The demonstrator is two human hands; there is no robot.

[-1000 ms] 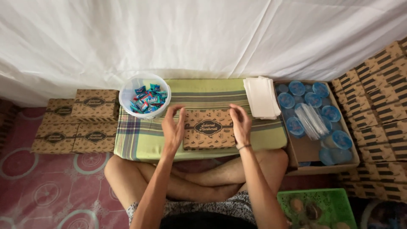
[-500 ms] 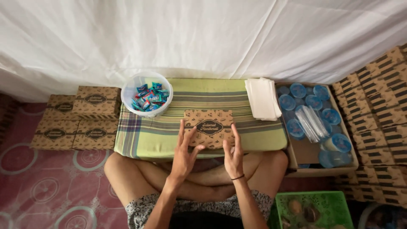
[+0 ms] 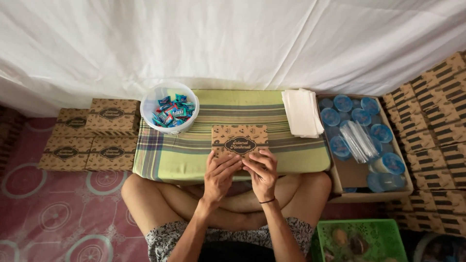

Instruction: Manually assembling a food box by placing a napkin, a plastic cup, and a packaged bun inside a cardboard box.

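Here I see both hands at the near edge of a small brown cardboard box (image 3: 239, 140) that lies flat on the green striped bench (image 3: 291, 160). My left hand (image 3: 219, 177) rests its fingers (image 3: 228, 164) on the box's front edge, and the right hand (image 3: 262, 173) curls its fingers (image 3: 264, 156) over the same edge; neither is clenched, and both touch the box rather than lift it. I judge the box light, thin-walled and easy to dent, so I would take it by the two short sides. Its lid carries a dark oval label amid a speckled print. Matching closed boxes (image 3: 90, 133) sit stacked on the floor to the left, a clear tub of coloured sweet wrappers (image 3: 170, 114) stands just behind, white napkins (image 3: 302, 112) lie at the right, beside a carton of blue-lidded cups (image 3: 361, 133).
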